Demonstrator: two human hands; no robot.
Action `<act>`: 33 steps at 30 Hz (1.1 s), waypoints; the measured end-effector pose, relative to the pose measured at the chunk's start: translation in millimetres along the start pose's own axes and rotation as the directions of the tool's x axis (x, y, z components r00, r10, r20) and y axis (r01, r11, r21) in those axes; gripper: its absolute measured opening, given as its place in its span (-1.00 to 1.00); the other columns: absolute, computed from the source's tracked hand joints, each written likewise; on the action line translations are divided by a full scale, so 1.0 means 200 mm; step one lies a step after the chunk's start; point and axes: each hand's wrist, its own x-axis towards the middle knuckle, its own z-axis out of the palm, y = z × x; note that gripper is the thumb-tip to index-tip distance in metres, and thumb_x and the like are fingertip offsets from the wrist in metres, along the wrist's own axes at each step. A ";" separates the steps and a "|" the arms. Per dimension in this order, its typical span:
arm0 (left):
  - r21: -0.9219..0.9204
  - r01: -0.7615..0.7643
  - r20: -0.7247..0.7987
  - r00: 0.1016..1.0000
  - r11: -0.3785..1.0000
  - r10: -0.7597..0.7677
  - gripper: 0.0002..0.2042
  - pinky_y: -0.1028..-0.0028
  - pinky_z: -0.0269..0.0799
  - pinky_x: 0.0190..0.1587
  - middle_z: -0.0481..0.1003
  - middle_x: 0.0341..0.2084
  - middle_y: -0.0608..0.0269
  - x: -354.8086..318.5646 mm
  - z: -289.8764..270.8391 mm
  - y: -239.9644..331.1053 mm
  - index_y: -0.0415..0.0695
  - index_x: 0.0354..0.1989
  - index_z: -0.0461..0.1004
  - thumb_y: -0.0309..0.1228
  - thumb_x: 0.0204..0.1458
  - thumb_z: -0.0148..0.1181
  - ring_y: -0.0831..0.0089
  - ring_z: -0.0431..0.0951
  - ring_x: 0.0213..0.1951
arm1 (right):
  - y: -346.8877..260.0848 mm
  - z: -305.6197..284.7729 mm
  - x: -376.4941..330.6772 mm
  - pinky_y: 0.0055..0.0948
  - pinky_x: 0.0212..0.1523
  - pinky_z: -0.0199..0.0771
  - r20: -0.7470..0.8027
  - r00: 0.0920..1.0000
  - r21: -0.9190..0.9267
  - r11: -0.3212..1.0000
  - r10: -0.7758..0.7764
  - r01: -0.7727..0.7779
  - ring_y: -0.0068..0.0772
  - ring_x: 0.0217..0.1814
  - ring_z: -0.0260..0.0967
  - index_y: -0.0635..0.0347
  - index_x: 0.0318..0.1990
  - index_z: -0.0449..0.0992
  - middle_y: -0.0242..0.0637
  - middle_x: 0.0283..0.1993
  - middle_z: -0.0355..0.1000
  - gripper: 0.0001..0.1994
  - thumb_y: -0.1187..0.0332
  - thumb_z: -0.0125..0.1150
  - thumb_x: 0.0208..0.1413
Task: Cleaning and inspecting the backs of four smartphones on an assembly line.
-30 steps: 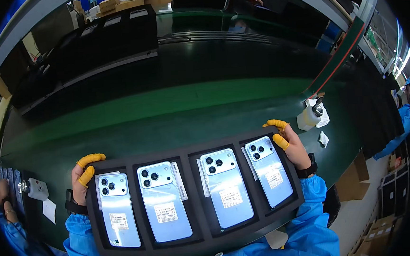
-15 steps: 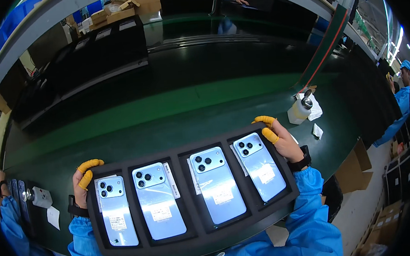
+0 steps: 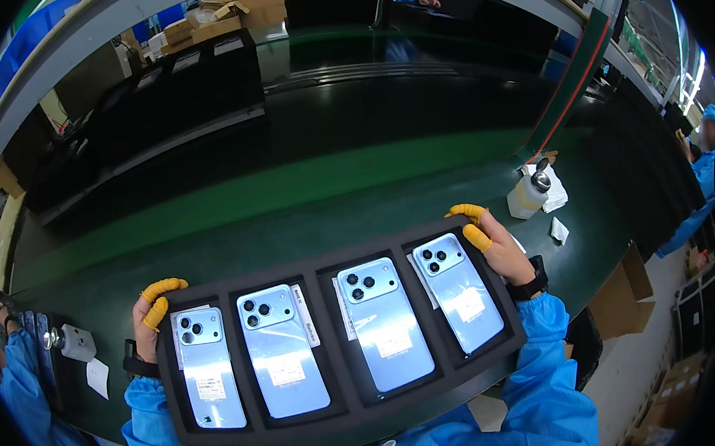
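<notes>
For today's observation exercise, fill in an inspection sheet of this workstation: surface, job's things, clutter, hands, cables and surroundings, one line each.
Surface: dark green conveyor belt, running across in front of the person.
Job's things: black foam tray with four pale blue phones lying camera side up, one per slot.
Clutter: white squeeze bottle on white cloths; small white device and a paper slip at the left.
Hands: left hand has a grip on the tray's left end, right hand on its right end; yellow finger cots on both.
Cables: nothing seen.
Surroundings: cardboard boxes beyond the belt; co-workers in blue at both sides.
</notes>
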 end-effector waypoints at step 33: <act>-0.052 0.029 0.013 1.000 0.998 -0.029 -0.65 0.25 0.45 0.08 0.44 0.00 -0.03 -0.02 -0.02 0.00 -0.29 0.10 0.34 -0.42 0.17 0.00 0.21 0.52 -0.02 | -1.03 0.58 -0.43 -0.45 -0.29 0.37 0.161 0.593 0.291 0.612 -0.789 0.735 -0.26 -0.26 0.22 0.44 -0.49 0.39 -0.12 -0.38 0.26 -0.88 0.52 0.14 -0.15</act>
